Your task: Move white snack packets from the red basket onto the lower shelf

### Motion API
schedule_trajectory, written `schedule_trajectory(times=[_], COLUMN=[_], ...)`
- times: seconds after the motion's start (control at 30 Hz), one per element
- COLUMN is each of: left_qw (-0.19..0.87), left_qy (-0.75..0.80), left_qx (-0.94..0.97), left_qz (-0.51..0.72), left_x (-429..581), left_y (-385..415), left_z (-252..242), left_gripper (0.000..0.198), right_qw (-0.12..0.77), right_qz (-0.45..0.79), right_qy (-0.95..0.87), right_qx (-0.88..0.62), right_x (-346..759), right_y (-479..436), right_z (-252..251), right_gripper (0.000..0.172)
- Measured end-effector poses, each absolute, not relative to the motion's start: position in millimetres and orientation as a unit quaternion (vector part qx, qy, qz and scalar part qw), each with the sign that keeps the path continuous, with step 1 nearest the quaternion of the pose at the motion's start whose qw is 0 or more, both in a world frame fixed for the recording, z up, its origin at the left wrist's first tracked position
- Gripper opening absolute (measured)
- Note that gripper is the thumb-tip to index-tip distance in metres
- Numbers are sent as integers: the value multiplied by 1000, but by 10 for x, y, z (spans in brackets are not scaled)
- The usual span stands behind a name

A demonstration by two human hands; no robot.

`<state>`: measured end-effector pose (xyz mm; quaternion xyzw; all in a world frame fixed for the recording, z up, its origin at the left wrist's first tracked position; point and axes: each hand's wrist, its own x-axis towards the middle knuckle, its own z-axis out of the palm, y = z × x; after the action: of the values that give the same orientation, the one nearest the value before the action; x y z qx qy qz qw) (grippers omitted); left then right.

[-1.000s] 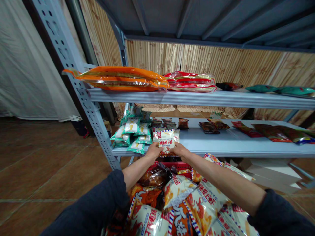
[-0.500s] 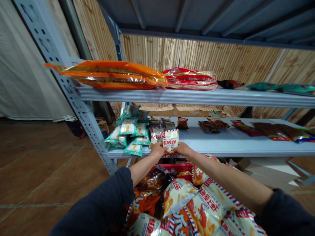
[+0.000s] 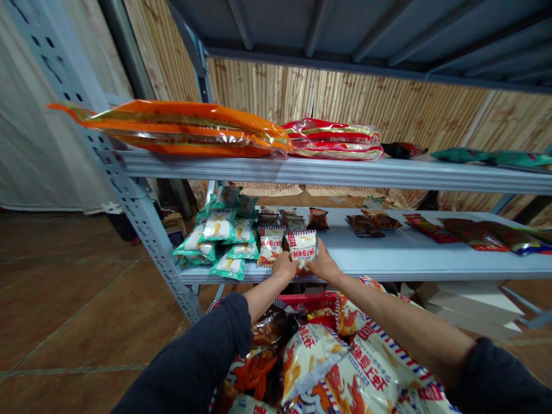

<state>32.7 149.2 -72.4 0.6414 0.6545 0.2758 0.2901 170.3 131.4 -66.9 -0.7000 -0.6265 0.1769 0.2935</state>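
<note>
The left hand (image 3: 284, 266) and right hand (image 3: 324, 264), fingers curled, grip a cream snack bag (image 3: 302, 246) over the lower shelf's (image 3: 414, 253) front edge. A matching bag (image 3: 271, 246) and green-edged packets (image 3: 219, 225) crowd its left; packets behind (image 3: 293, 219) look dim, perhaps brownish. A loaded red basket (image 3: 318, 299) stands below the forearms.

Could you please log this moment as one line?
left hand: holds cream-and-red rectangular plastic snack bag | right hand: at its right edge | bag: near pale-blue metal shelf front
</note>
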Motion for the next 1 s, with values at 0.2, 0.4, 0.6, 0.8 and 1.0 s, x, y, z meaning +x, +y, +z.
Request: schedule_trajectory(times=[0.2,0.4,0.6,0.8,1.0], left_qw=[252,223,210,205,205], left_qy=[668,664,668,666,649], left_qx=[653,665,664,666,681], left_qz=[252,258,263,268,269], left_x=[325,339,366,368,304], left_y=[1487,1511,1541,1517,1399], left_z=[-729,-738,-728,-700,-731], left_gripper=[30,39,38,39,42], right_qw=[325,290,326,305,323], right_qz=[198,207,213,207,164], right_qy=[-651,-620,-608,-600,-617], right_qx=[-656,-699,-692,-710,-699], right_x=[1606,1550,1520,1475,1424], right_y=[1293,1355,1417,1451,1309], right_z=[-647,-679,-674,-637,-664], right_gripper=[79,68,64,70,80])
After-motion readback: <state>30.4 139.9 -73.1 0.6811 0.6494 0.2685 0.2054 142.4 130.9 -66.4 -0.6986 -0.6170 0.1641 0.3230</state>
